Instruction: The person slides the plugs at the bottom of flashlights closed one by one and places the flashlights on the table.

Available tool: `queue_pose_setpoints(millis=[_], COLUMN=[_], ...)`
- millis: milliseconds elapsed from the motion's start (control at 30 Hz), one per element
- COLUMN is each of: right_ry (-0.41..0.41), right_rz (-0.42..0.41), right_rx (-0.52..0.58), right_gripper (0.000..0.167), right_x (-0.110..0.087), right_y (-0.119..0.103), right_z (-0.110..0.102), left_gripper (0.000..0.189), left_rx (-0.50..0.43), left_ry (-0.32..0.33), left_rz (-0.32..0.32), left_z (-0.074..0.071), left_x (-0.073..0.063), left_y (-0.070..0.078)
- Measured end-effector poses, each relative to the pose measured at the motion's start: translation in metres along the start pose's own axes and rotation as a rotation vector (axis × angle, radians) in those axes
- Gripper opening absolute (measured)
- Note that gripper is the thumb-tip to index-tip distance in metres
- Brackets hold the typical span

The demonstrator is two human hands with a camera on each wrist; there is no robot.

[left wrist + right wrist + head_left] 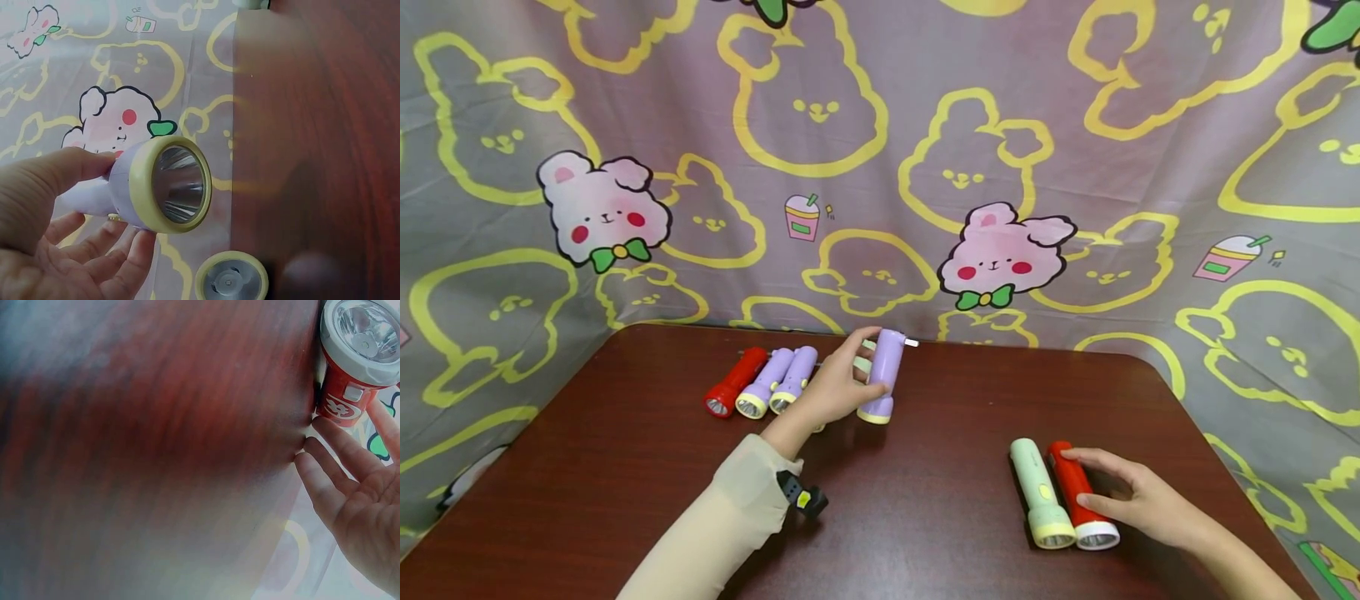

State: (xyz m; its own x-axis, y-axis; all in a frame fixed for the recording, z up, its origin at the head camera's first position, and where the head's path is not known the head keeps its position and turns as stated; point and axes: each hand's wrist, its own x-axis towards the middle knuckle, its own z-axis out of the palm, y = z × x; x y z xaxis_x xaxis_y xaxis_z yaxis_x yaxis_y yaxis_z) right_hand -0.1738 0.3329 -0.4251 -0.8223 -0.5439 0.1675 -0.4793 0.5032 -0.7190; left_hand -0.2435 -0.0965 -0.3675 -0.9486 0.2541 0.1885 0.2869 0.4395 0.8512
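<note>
My left hand holds a purple flashlight with a yellow rim, thumb on one side and fingers on the other. A white piece sticks out near its tail. In the left wrist view its lens faces the camera. Partly hidden behind this hand is a pale green flashlight. At the right, my right hand rests at a red flashlight with a white rim, its fingers loosely extended; the right wrist view shows fingertips beside the barrel. A pale green flashlight lies against the red one.
Left of my left hand, a red flashlight and two purple flashlights, one beside the other, lie in a row, lenses toward me. The dark wooden table ends at a patterned curtain behind.
</note>
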Motion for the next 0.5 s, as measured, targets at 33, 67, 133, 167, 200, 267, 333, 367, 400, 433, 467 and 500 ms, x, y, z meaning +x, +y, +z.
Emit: queue_pose_setpoints(millis=[33, 67, 133, 167, 200, 267, 333, 367, 400, 433, 467, 500], right_ry=[0.001, 0.0, -0.001, -0.002, -0.003, -0.006, -0.007, -0.005, -0.004, -0.003, -0.001, 0.001], right_rz=[-0.001, -0.003, -0.005, -0.007, -0.008, -0.013, -0.02, -0.025, -0.029, -0.033, -0.036, -0.038], right_rx=[0.0, -0.001, 0.0, 0.003, 0.007, 0.019, 0.026, 0.027, 0.026, 0.024, 0.02, 0.015], right_gripper=[0.051, 0.051, 0.051, 0.051, 0.051, 0.051, 0.051, 0.051, 0.051, 0.051, 0.051, 0.051], right_x=[0.0, 0.0, 0.0, 0.0, 0.0, 0.0, 0.0, 0.001, 0.001, 0.001, 0.001, 0.001], right_y=[0.0, 0.0, 0.001, 0.001, 0.001, 0.001, 0.001, 0.001, 0.001, 0.001, 0.001, 0.0], right_z=[0.0, 0.0, 0.0, 0.0, 0.001, 0.001, 0.001, 0.002, 0.002, 0.002, 0.002, 0.002], left_gripper=[0.08, 0.081, 0.082, 0.082, 0.083, 0.082, 0.082, 0.082, 0.082, 0.082, 0.082, 0.082], left_rx=[-0.002, -0.001, 0.007, 0.013, 0.019, 0.029, 0.031, 0.034, 0.036, 0.038, 0.041, 0.044], left_ry=[0.003, 0.007, 0.016, 0.019, 0.022, 0.027, 0.029, 0.031, 0.033, 0.038, 0.044, 0.049], left_rz=[-0.004, -0.008, -0.016, -0.019, -0.018, -0.011, -0.008, -0.009, -0.008, -0.008, -0.008, -0.013], left_z=[0.0, 0.0, -0.001, -0.001, -0.002, -0.002, -0.003, -0.003, -0.003, -0.004, -0.004, -0.004], left_x=[-0.002, -0.003, -0.007, -0.009, -0.012, -0.016, -0.02, -0.022, -0.024, -0.026, -0.028, -0.029], left_y=[0.0, 0.0, 0.0, 0.001, 0.001, 0.001, 0.002, 0.002, 0.001, 0.001, 0.001, 0.001])
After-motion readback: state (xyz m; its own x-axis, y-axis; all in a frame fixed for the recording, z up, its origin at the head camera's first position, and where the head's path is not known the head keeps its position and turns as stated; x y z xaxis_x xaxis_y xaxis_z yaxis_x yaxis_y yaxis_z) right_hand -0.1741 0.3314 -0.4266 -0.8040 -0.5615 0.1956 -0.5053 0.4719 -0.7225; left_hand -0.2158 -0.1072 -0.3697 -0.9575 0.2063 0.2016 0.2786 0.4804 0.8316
